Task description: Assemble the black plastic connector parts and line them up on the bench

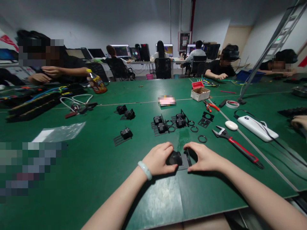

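Note:
My left hand (158, 158), with a pale jade bangle on the wrist, is wrapped round a black round connector body (174, 158) resting on the green table (96, 172). My right hand (203, 157) grips the black flat bracket and ring (187, 158) fitted to the same part. Both hands meet over this one black assembly near the table's front edge. Just beyond lie several similar black connector assemblies (160, 124) and loose black rings (202, 138).
A red-handled adjustable wrench (236, 145) lies to the right, beside a white power bank (257, 127) with its cable and a white oval object (231, 125). Red pliers (211, 106), a small box (200, 94) and tape (232, 104) sit farther back. Other people work around the table.

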A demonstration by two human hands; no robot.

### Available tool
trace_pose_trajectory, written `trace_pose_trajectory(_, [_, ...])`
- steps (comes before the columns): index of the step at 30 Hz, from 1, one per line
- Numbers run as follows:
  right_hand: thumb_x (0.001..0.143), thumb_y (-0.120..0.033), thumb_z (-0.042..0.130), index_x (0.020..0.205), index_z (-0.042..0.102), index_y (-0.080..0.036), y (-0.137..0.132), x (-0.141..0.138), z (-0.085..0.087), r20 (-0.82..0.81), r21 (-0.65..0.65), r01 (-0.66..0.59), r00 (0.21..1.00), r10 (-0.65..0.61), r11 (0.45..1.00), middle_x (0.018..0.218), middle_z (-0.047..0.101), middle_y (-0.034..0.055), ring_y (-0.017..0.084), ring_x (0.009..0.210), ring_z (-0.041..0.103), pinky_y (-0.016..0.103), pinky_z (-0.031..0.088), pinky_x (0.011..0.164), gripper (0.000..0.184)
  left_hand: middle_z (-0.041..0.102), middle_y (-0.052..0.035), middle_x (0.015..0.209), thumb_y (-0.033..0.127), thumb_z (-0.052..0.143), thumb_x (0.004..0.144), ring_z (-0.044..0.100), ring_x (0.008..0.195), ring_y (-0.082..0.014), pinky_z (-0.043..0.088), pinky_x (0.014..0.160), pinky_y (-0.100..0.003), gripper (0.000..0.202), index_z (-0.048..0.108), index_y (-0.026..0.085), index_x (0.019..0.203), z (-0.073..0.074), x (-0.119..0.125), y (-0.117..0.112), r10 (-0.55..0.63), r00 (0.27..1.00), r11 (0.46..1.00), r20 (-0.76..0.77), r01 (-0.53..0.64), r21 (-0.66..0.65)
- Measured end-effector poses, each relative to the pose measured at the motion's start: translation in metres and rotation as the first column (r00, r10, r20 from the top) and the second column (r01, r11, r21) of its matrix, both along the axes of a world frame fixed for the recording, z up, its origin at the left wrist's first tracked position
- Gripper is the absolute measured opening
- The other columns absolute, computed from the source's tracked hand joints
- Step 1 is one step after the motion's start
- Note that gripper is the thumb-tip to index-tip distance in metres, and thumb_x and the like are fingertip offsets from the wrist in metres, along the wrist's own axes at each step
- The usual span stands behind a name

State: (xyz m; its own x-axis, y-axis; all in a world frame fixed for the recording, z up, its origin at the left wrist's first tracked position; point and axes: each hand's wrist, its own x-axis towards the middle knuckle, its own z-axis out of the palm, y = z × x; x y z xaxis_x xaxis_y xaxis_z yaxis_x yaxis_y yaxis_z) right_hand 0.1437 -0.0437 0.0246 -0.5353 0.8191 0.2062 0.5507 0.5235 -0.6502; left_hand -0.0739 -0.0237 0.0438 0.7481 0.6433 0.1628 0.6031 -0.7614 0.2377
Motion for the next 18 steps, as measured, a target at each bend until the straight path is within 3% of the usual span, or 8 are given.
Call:
trace_pose_trajectory(8, [0.049,-0.04,0.071,0.115,0.041,-0.016,-0.002,-0.004,-0.008,-0.006,0.032,-0.032,0.999,0.033,0.999,0.111,0.051,0.0108,0.023,0.102,0.049,0.035,0.039,0.087,0.077,0.046,-0.0012,0.074,0.033,0.055,0.062,0.048,0.067,-0.0139,0.041,0.058,-0.024,0.023,0.044,0.017,0.073,-0.008,0.012,-0.006,0.015,0.999,0.998,0.039,-0.012,-0.069])
trace_pose_trajectory(18, [0.05,-0.042,0.071,0.121,0.035,-0.017,0.0,-0.004,-0.013,-0.025,0.036,-0.053,0.998,0.054,0.998,0.116,0.048,0.0121,0.024,0.106,0.046,0.037,0.037,0.09,0.084,0.052,-0.0004,0.071,0.038,0.059,0.062,0.05,0.066,-0.0145,0.039,0.058,-0.023,0.031,0.046,0.017,0.081,-0.013,0.014,-0.007,0.04,0.996,0.994,0.077,-0.032,-0.108])
